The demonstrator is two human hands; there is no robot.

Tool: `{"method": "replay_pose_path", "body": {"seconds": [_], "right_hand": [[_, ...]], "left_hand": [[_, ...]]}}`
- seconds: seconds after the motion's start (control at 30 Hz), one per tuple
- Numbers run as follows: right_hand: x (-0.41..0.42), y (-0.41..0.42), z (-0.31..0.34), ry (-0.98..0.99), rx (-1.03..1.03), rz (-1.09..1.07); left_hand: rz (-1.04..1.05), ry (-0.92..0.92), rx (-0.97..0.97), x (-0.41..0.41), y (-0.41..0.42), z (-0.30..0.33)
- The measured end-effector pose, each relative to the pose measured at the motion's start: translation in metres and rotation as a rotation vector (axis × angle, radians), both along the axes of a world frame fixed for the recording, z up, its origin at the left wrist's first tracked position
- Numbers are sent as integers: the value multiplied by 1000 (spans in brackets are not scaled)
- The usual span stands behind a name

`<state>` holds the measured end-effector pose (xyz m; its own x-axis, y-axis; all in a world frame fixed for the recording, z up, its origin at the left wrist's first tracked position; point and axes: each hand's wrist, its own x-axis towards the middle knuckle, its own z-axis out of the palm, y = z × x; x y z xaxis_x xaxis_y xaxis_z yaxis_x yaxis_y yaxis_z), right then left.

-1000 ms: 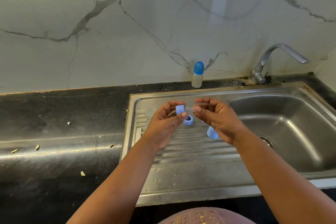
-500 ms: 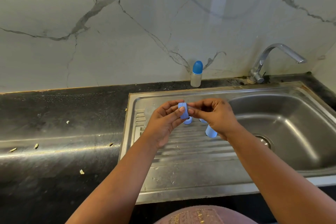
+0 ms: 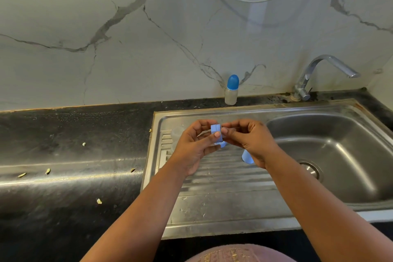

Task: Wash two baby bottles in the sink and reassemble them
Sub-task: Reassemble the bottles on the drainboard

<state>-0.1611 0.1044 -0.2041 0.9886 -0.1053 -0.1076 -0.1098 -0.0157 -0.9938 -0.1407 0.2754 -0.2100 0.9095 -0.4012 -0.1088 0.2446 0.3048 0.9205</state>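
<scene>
My left hand pinches a light blue screw ring above the drainboard. My right hand meets it from the right, its fingertips pinched against the ring on a clear teat. Only a pale sliver of that teat shows through the ring. A second blue ring lies on the drainboard just below the hands. A light blue cap stands beside it, partly behind my right wrist. A clear bottle body is faintly visible left of my left hand. One assembled bottle with a blue cap stands against the wall.
The steel sink has its basin to the right, with a drain and a tap at the back. The ribbed drainboard lies under my arms. Crumbs dot the black counter on the left.
My hands have come together. The right hand brought the clear teat leftward to the blue ring, which the left hand turned edge-on.
</scene>
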Motion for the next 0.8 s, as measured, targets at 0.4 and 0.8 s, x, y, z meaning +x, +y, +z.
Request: {"method": "replay_pose_path", "body": {"seconds": [0.4, 0.8], "right_hand": [[-11, 3, -5, -23, 42, 60], [-7, 12, -47, 352, 75, 45]], "left_hand": [[6, 0, 70, -4, 5, -4], [431, -412, 1190, 9, 89, -52]]}}
